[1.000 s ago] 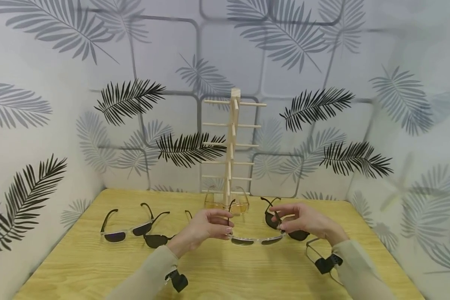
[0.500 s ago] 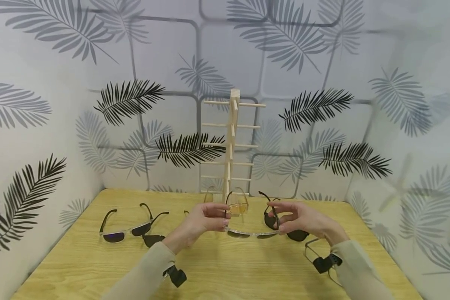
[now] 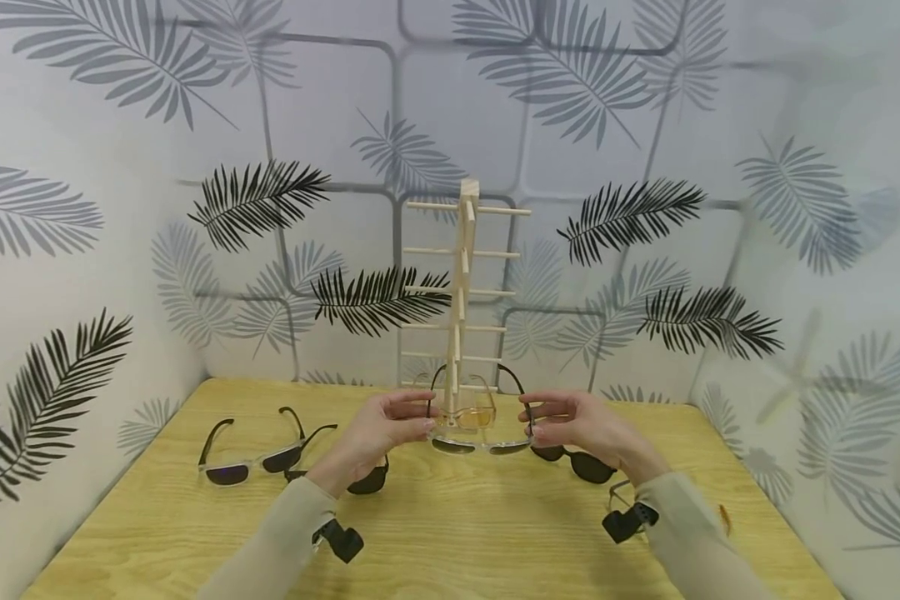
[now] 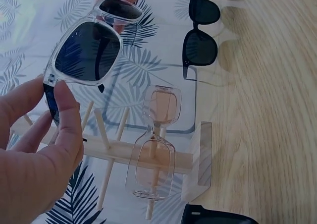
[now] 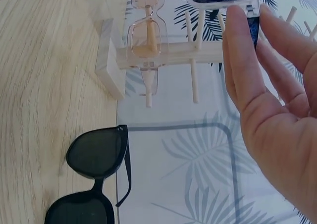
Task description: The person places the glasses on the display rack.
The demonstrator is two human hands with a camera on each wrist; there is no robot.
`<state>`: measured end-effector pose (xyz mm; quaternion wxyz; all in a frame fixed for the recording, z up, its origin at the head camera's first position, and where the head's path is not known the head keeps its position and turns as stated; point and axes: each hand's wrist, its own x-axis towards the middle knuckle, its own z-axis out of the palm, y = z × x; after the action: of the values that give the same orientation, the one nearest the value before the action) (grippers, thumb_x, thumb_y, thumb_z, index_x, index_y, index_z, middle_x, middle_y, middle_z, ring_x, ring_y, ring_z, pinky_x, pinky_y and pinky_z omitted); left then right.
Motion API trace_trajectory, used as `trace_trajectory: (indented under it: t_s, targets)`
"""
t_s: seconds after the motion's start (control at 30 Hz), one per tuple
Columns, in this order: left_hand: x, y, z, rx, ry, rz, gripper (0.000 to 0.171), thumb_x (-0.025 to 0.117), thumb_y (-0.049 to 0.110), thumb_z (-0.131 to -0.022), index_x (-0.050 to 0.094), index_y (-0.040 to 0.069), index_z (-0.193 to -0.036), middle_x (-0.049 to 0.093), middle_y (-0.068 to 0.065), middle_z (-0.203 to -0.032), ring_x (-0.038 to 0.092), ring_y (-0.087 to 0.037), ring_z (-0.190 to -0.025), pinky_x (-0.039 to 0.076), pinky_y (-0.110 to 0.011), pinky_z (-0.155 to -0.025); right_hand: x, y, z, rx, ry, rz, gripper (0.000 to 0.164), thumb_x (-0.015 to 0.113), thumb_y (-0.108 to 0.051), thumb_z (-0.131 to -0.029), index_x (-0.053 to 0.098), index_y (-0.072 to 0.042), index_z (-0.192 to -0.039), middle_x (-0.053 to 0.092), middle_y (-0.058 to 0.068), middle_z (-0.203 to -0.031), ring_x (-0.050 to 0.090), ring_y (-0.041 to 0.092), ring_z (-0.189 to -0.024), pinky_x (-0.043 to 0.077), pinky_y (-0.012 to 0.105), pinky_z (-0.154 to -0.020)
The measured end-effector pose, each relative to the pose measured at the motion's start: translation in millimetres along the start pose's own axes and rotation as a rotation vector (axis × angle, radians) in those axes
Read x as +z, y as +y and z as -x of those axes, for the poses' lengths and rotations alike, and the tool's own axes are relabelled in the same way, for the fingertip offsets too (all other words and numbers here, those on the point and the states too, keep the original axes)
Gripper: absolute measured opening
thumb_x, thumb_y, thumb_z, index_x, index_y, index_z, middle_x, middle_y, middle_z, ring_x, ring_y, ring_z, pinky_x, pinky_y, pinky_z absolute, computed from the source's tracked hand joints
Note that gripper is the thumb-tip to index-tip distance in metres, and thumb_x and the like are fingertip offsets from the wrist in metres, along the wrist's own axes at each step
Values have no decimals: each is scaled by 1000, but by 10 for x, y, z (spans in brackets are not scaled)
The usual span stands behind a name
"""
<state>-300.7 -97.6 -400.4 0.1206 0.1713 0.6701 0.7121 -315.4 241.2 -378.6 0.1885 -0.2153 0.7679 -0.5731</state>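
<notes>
Sunglasses (image 3: pixel 453 447) with a clear front, dark lenses and dark temples are held up between both hands, level with the lower part of a wooden peg rack (image 3: pixel 462 275). My left hand (image 3: pixel 378 429) pinches one temple by its hinge between thumb and fingers, plain in the left wrist view. At the opposite hinge, my right hand (image 3: pixel 588 429) grips the other temple, thumb and fingers on either side. Behind them, orange-tinted glasses (image 4: pixel 156 157) hang on the rack's lowest pegs. The upper pegs carry nothing.
On the wooden table (image 3: pixel 450 542), clear-framed sunglasses (image 3: pixel 227 476) lie at the left, with black sunglasses (image 3: pixel 370 481) partly behind my left hand. More black sunglasses (image 5: pixel 96 154) lie by the right hand. Thin-rimmed glasses (image 3: pixel 619 495) are partly hidden by my right wrist. A patterned wall stands behind.
Both hands have carried the clear-framed sunglasses leftward and away from me, so they now line up in front of the rack. The other glasses have not moved.
</notes>
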Motion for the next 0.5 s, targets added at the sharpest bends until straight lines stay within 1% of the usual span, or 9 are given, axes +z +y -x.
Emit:
trace_trajectory:
  t_s: [0.03, 0.1, 0.17, 0.27, 0.33, 0.37, 0.43, 0.5]
  targets:
    - [-8, -4, -9, 2, 16, 2, 51, 68, 6, -91, 52, 5, -140, 59, -24, -132, 65, -24, -111, 56, -38, -93, 15, 0, -13, 5, 11, -5, 64, 71, -14, -90, 43, -8, -148, 55, 22, -138, 64, 26, -115, 56, 41, -93]
    - [-25, -12, -30, 4, 52, 6, 50, 68, 6, -92, 53, 6, -140, 59, -24, -132, 65, -23, -112, 56, -36, -92, 42, 2, -40, 17, 32, -20, 64, 71, -13, -91, 43, -9, -148, 55, 21, -138, 61, 32, -119, 54, 45, -96]
    - [-44, -19, -55, -4, 99, 24, 47, 68, 6, -92, 56, 7, -138, 61, -22, -130, 66, -23, -111, 56, -36, -92, 70, 1, -77, 28, 54, -36, 63, 70, -12, -91, 43, -11, -148, 56, 19, -138, 58, 35, -123, 53, 45, -97]
    - [-64, -21, -87, -7, 171, 46, 42, 68, 5, -92, 61, 6, -133, 66, -17, -124, 67, -21, -107, 56, -36, -92, 96, -8, -138, 25, 78, -51, 61, 69, -12, -92, 43, -12, -148, 56, 19, -139, 55, 37, -126, 52, 45, -99]
    - [-70, -22, -100, -6, 208, 56, 39, 68, 5, -92, 62, 4, -130, 68, -14, -120, 68, -20, -103, 56, -36, -91, 107, -20, -178, 20, 100, -65, 60, 68, -13, -93, 44, -10, -148, 56, 19, -139, 57, 34, -124, 52, 43, -99]
    - [-70, -25, -107, -4, 222, 62, 38, 68, 5, -92, 63, 3, -129, 69, -14, -119, 69, -19, -101, 57, -35, -90, 111, -23, -196, 17, 110, -72, 60, 68, -13, -93, 44, -10, -147, 56, 20, -138, 58, 33, -123, 52, 43, -100]
    - [-71, -34, -111, 3, 239, 65, 38, 68, 6, -92, 63, 2, -129, 68, -16, -120, 69, -15, -96, 57, -36, -90, 120, -25, -231, 14, 128, -102, 59, 68, -13, -93, 44, -7, -147, 57, 20, -138, 58, 34, -124, 51, 43, -100]
    - [-79, -57, -119, 5, 252, 71, 38, 67, 6, -92, 62, 1, -129, 68, -16, -120, 69, -14, -95, 57, -35, -90, 136, -23, -262, 24, 151, -143, 57, 68, -12, -93, 46, -7, -145, 59, 17, -136, 60, 31, -121, 52, 41, -99]
